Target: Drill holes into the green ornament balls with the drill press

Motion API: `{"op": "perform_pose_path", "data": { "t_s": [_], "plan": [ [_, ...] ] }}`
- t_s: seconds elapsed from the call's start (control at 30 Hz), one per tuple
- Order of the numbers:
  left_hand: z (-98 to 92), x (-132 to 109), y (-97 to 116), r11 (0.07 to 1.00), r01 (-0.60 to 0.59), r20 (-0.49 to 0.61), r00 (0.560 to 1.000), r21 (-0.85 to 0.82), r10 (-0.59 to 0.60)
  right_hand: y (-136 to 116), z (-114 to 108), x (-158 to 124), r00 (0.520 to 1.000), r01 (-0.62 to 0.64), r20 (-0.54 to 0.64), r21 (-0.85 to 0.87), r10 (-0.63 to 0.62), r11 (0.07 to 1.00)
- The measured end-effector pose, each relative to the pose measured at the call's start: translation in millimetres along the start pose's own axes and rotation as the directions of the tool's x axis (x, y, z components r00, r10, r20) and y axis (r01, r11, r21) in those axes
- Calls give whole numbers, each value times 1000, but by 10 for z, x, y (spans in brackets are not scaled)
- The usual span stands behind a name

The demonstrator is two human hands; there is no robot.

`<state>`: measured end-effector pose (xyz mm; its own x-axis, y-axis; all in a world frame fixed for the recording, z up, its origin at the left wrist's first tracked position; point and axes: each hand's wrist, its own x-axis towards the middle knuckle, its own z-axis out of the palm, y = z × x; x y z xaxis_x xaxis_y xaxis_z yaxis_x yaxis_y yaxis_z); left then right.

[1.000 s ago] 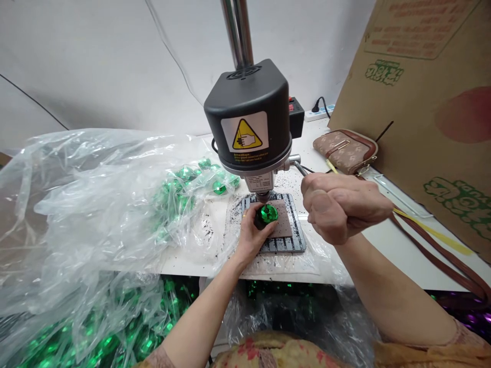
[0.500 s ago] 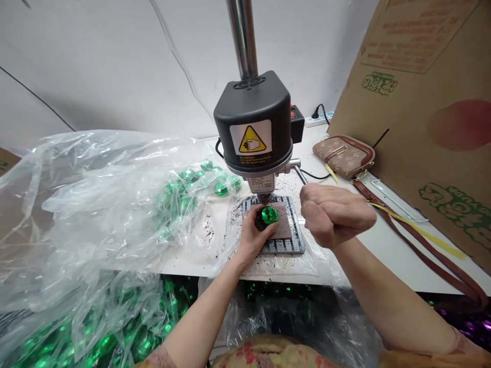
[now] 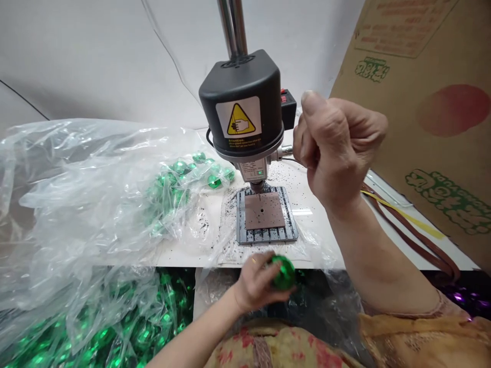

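My left hand (image 3: 256,282) is closed around a shiny green faceted bead (image 3: 283,272), held just off the front edge of the white table (image 3: 184,253). My right hand (image 3: 334,145) is a raised fist gripping the metal lever (image 3: 286,151) of the small black bench drill (image 3: 241,110). The drill head sits high above its slotted base plate (image 3: 267,234), where a brown pad (image 3: 264,210) with a small hole lies bare under the bit.
A large clear plastic bag (image 3: 84,204) with several green beads (image 3: 180,174) spreads over the left. More green beads (image 3: 115,327) lie in plastic below the table. A cardboard box (image 3: 429,117) leans at right, with a brown strap (image 3: 414,245) beneath it. Black drilling debris surrounds the plate.
My left hand has pulled the green bead off the pad and back over the table's edge. My right hand has risen with the lever, and the drill head has gone up.
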<state>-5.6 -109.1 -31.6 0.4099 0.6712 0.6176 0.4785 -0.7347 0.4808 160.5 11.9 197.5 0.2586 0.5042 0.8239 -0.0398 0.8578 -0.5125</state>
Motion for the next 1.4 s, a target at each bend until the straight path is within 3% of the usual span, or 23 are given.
{"op": "perform_pose_path", "data": {
  "t_s": [0.07, 0.13, 0.2, 0.23, 0.3, 0.4, 0.43, 0.47, 0.53, 0.6, 0.67, 0.73, 0.9, 1.03, 1.2, 1.3, 1.4],
  "plan": [
    [96, -278, 59, 988, -156, 320, 935, -20, 154, 13, 3, -6, 1000, 17, -10, 73, -16, 997],
    [194, -442, 79, 990, -140, 539, 836, 28, 103, 21, 14, -8, 999, 27, -24, 115, -25, 993],
    [241, -493, 83, 993, -60, 632, 774, 98, -15, 28, 24, -11, 999, 41, -36, 111, -37, 993],
    [235, -485, 84, 994, -37, 644, 764, 103, -38, 31, 26, -14, 998, 50, -41, 98, -47, 994],
    [158, -408, 75, 997, -66, 607, 795, 46, 25, 35, 24, -24, 996, 77, -38, 68, -75, 995],
    [-93, -114, -57, 992, -127, 344, 930, -19, 126, 31, 13, -38, 995, 98, -8, 23, -98, 995],
    [-204, 35, -155, 997, -72, 207, 976, 4, 69, 26, 10, -41, 995, 95, -9, 16, -95, 995],
    [-325, 204, -281, 996, 64, 66, 996, 57, -68, 20, 8, -44, 996, 82, -19, 14, -82, 997],
    [-580, 565, -605, 924, 342, -142, 936, 170, -321, 6, 10, -48, 998, 43, -45, 18, -42, 999],
    [-819, 892, -970, 817, 493, -230, 868, 301, -439, -3, 14, -56, 998, 18, -63, 31, -16, 999],
    [-994, 1133, -1310, 745, 547, -230, 837, 382, -497, -6, 17, -68, 997, 16, -74, 48, -12, 999],
    [-1080, 1282, -1583, 737, 542, -180, 837, 404, -517, -3, 20, -82, 996, 24, -82, 60, -19, 998],
    [-1047, 1430, -1931, 761, 523, -93, 842, 384, -532, 8, 38, -103, 995, 41, -98, 57, -35, 998],
    [-1035, 1404, -1937, 742, 545, -106, 827, 391, -552, 19, 40, -105, 994, 51, -99, 62, -45, 997],
    [-1101, 1220, -1650, 738, 611, -177, 791, 287, -586, 17, 32, -119, 993, 52, -105, 32, -49, 998],
    [-1069, 1107, -1366, 754, 654, -137, 743, -61, -655, 7, 31, -132, 994, 54, -101, 33, -51, 998],
    [-926, 1031, -1094, 636, 612, -33, 708, -469, -706, 4, 24, -145, 994, 59, -90, 33, -55, 998]
  ]
}}
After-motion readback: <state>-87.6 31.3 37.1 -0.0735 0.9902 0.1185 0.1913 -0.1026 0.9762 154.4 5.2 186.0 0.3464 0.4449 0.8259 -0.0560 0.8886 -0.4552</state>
